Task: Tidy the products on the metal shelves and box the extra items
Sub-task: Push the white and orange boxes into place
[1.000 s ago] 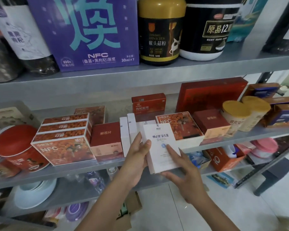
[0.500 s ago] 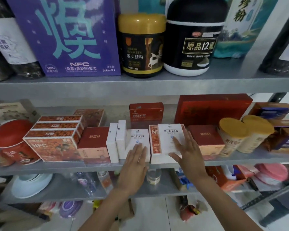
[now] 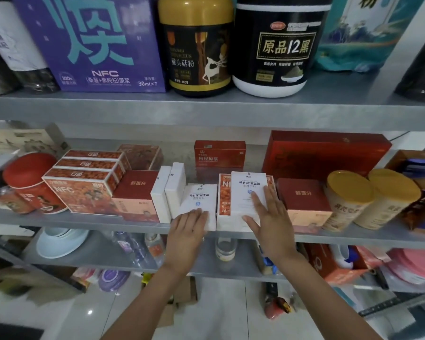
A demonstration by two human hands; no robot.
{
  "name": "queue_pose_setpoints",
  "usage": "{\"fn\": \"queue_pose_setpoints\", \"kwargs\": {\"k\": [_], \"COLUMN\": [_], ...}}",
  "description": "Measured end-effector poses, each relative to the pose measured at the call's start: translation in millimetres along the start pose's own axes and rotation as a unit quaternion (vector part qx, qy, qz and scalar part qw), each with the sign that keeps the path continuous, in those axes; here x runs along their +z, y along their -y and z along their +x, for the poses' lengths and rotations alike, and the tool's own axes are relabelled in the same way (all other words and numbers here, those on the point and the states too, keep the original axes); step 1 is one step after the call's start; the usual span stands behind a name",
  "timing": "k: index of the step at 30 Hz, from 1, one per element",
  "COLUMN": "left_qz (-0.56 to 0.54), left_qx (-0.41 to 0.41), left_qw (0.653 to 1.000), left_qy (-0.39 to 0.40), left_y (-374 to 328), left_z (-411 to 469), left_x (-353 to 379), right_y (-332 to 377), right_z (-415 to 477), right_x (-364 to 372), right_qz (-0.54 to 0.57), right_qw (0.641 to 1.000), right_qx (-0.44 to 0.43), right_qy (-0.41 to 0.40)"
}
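Squaring stock on the grey metal shelf (image 3: 84, 220): your left grip (image 3: 189, 229) lies open-fingered on a small white carton (image 3: 199, 200), right grip (image 3: 270, 222) likewise on a taller white carton (image 3: 245, 190). Boxing extras looks unstarted.

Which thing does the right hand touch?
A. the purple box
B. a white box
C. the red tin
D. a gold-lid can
B: the right hand lies with straight fingers on the white box, which lies on an orange box on the middle shelf.
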State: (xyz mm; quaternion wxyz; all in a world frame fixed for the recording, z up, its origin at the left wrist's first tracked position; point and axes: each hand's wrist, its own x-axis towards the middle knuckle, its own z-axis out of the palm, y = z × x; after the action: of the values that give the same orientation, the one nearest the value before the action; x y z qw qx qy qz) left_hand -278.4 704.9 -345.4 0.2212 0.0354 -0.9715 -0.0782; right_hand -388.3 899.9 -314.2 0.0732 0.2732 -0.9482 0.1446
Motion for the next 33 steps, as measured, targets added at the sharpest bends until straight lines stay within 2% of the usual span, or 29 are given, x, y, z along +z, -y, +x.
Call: {"fn": "queue_pose_setpoints", "kwargs": {"k": [6, 7, 8, 9, 10, 11, 12, 13, 14, 16, 17, 18, 19, 20, 22, 25, 27, 30, 32, 33], "left_qz": [-0.017, -0.063, -0.137, -0.233, -0.343, -0.461, -0.568, -0.651, -0.714, -0.792, -0.811, -0.819, -0.815, -0.801, -0.747, -0.609, -0.563, -0.532, -0.549, -0.571], "left_qx": [-0.021, -0.064, -0.142, -0.241, -0.332, -0.401, -0.443, -0.458, -0.455, -0.429, -0.418, -0.412, -0.413, -0.418, -0.421, -0.382, -0.324, -0.291, -0.301, -0.306], "left_qw": [0.987, 0.979, 0.959, 0.914, 0.841, 0.746, 0.645, 0.561, 0.495, 0.404, 0.381, 0.377, 0.39, 0.417, 0.511, 0.695, 0.759, 0.792, 0.778, 0.758], "left_qy": [-0.158, -0.182, -0.203, -0.227, -0.254, -0.265, -0.256, -0.228, -0.197, -0.16, -0.147, -0.133, -0.116, -0.097, -0.057, -0.012, 0.04, 0.069, 0.062, 0.07], "left_y": [-12, -17, -23, -29, -33, -35, -35, -34, -34, -37, -38, -40, -40, -40, -37, -31, -33, -35, -33, -31], "left_z": [-2, -2, -1, -1, 1, 3, 5, 5, 5, 2, 0, -1, -3, -3, -5, -9, -7, 1, 3, 4], "left_x": [-30, -40, -51, -61, -70, -79, -87, -91, -94, -97, -97, -97, -96, -95, -94, -95, -96, -96, -100, -101], "right_y": [6, 9, 15, 21, 28, 36, 44, 53, 62, 75, 78, 79, 80, 79, 78, 79, 83, 88, 89, 90], "right_z": [3, 2, 0, -2, -4, -5, -5, -5, -3, 2, 5, 7, 8, 9, 10, 10, 10, 13, 15, 15], "right_x": [-6, -9, -13, -17, -19, -23, -28, -36, -44, -54, -54, -56, -58, -59, -63, -65, -66, -71, -74, -75], "right_qz": [-0.02, 0.002, 0.032, 0.063, 0.098, 0.146, 0.216, 0.299, 0.387, 0.539, 0.599, 0.643, 0.665, 0.671, 0.668, 0.66, 0.651, 0.627, 0.618, 0.616], "right_qw": [1.0, 1.0, 0.999, 0.996, 0.989, 0.98, 0.968, 0.949, 0.92, 0.838, 0.792, 0.752, 0.731, 0.724, 0.726, 0.732, 0.742, 0.767, 0.777, 0.78], "right_qx": [-0.006, -0.009, -0.014, -0.022, -0.029, -0.027, -0.014, 0.008, 0.033, 0.088, 0.11, 0.129, 0.144, 0.153, 0.165, 0.17, 0.158, 0.137, 0.116, 0.114], "right_qy": [0.023, 0.005, -0.026, -0.065, -0.106, -0.13, -0.125, -0.096, -0.057, 0.015, 0.044, 0.061, 0.061, 0.051, 0.027, 0.01, 0.006, -0.014, -0.007, 0.001]}}
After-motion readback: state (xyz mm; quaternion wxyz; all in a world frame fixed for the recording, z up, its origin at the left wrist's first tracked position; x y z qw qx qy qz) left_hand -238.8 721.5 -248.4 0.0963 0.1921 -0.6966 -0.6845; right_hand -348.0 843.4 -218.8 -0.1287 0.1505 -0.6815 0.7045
